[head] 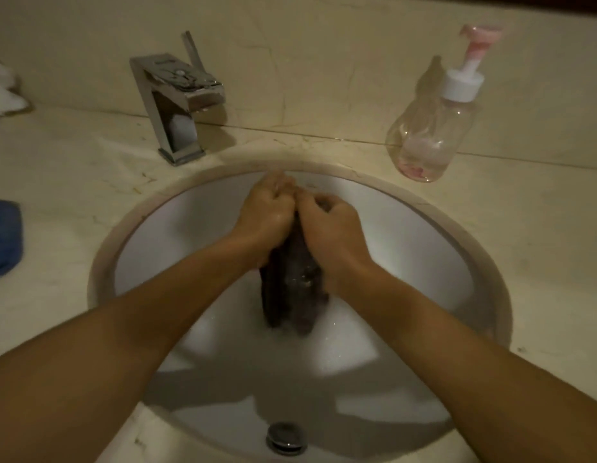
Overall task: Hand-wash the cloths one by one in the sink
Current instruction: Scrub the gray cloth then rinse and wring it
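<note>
Two hands meet over the sink (176,228): the left hand (263,212) and right hand (330,225) both curl their fingers (277,183) tight around the top of a dark wet cloth (290,289), knuckles touching. The cloth hangs straight down from the fingers, between the wrists, its lower end in suds (327,332). Beyond the fingers, on the tabletop (73,162), stand a tap (176,105) to the left and a pump bottle (434,135) to the right.
</note>
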Tool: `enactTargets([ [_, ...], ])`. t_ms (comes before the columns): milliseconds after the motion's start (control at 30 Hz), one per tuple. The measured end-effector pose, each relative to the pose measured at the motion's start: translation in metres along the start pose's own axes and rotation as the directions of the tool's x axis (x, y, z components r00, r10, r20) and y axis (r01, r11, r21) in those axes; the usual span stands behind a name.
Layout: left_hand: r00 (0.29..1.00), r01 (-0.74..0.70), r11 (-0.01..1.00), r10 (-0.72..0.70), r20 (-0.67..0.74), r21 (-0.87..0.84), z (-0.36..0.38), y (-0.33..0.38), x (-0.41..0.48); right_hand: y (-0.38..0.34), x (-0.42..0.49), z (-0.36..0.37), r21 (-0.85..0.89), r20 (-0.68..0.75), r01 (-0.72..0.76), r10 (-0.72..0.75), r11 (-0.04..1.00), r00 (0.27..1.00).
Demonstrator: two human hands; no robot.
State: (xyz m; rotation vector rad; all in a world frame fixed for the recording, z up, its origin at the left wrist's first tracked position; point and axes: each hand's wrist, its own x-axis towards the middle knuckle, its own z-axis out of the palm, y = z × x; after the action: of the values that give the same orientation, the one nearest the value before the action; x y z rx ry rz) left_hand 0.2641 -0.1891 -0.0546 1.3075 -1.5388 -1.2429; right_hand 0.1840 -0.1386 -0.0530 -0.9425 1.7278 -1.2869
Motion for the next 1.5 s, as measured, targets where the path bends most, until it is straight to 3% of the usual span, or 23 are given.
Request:
enactTargets([
  [100, 1.000, 0.012, 0.998, -0.013, -0.018, -0.058, -0.006, 0.002, 0.001, 0.003, -0.007, 0.005, -0.016, 0.010, 0.072, -0.072, 0.997, 0.997],
  [300, 0.978, -0.177, 0.973, 0.157, 0.134, 0.151, 0.014, 0.000, -0.025, -0.001, 0.010, -0.010, -0.038, -0.177, 0.044, -0.050, 0.998, 0.983],
  [367, 0.986, -0.157, 0.978, 0.147, 0.085, 0.133, 0.010, 0.001, -0.011, -0.005, -0.001, -0.004, -0.016, -0.156, 0.036, -0.038, 0.999, 0.987],
  [467, 0.998, -0.056, 0.998, 0.056, 0.015, -0.020, -0.002, 0.000, 0.006, -0.005, -0.016, 0.007, -0.002, -0.009, 0.079, -0.079, 0.997, 0.997],
  [567, 0.998, -0.062, 0.998, 0.062, 0.029, -0.002, 0.002, -0.001, -0.006, -0.007, -0.004, 0.000, 0.001, -0.101, 0.079, -0.079, 0.997, 0.992],
  [700, 0.968, -0.203, 0.977, 0.190, 0.162, 0.065, 0.020, 0.001, -0.031, 0.001, 0.021, -0.017, 0.020, -0.139, 0.037, -0.034, 0.999, 0.990],
  [900, 0.998, 0.040, 0.990, -0.033, 0.060, -0.132, -0.003, 0.001, 0.002, -0.004, -0.010, 0.008, 0.061, -0.014, 0.030, -0.029, 0.998, 0.999],
  [1033, 0.993, -0.059, 0.996, 0.065, 0.099, -0.067, 0.012, 0.002, -0.018, 0.006, 0.020, -0.009, 0.023, -0.173, 0.046, -0.041, 0.999, 0.984],
  [1133, 0.981, -0.135, 0.991, 0.135, 0.139, -0.009, 0.020, 0.001, -0.023, 0.022, 0.042, -0.018, 0.003, -0.200, -0.004, 0.004, 1.000, 0.980],
  [1267, 0.996, 0.063, 0.997, -0.060, 0.072, -0.044, 0.003, -0.004, 0.006, 0.006, 0.006, 0.001, 0.026, -0.017, -0.013, 0.014, 1.000, 1.000],
  [1333, 0.982, 0.162, 0.981, -0.149, 0.117, -0.110, -0.003, -0.010, 0.013, 0.011, 0.006, 0.006, 0.000, 0.039, -0.009, 0.009, 1.000, 0.999],
  [1433, 0.969, 0.135, 0.990, -0.139, 0.204, 0.034, -0.002, -0.007, 0.018, 0.010, 0.022, -0.010, -0.127, 0.019, 0.003, 0.000, 0.992, 1.000],
  [1500, 0.967, 0.057, 0.940, -0.136, 0.215, 0.337, -0.007, -0.009, 0.023, 0.011, 0.035, -0.028, -0.416, 0.055, -0.003, 0.029, 0.909, 0.998],
])
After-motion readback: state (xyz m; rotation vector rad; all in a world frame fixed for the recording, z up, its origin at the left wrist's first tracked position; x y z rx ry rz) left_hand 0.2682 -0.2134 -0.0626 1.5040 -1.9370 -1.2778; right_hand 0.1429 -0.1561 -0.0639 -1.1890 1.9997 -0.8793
